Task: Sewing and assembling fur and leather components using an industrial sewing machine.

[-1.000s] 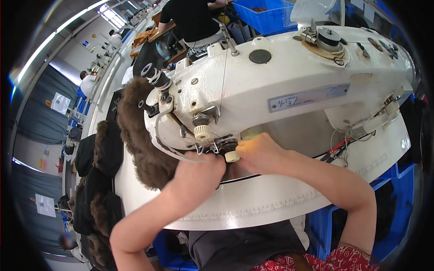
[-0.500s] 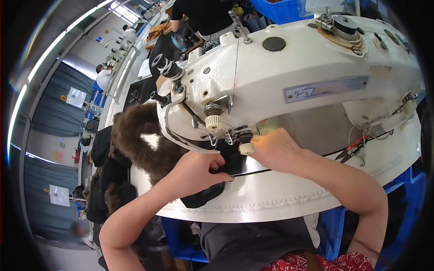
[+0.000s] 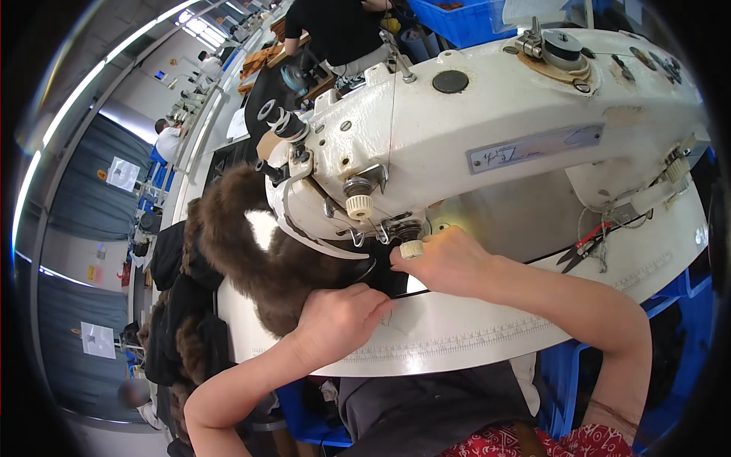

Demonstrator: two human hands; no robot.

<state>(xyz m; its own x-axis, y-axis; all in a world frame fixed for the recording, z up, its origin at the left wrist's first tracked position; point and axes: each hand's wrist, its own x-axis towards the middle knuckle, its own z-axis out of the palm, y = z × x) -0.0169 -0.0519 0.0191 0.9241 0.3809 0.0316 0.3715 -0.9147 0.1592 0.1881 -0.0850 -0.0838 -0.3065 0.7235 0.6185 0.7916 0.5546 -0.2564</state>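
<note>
A white sewing machine [image 3: 426,114] fills the middle and right of the view. Under its head lies black fabric [image 3: 387,268], with a brown fur piece [image 3: 251,228] bunched beside it on the left. My right hand [image 3: 449,263] is closed on the black fabric, close to the needle area, which the machine's head and cream tension knob [image 3: 411,250] partly hide. My left hand [image 3: 344,318] is curled against the near edge of the fur, fingers pressed together and thumb pointing right. Its fingertips are partly hidden.
Red-handled snips [image 3: 585,247] lie on the right of the white machine table [image 3: 457,335], whose near edge bears a ruler scale. Black garments with brown fur [image 3: 186,305] hang at the left. Blue bins [image 3: 560,388] stand below. A person in black [image 3: 335,30] works beyond the machine.
My left hand has moved slightly down and closed its fingers. The fur has spread right toward the machine's head, and the black fabric near my left hand has shifted out of sight.
</note>
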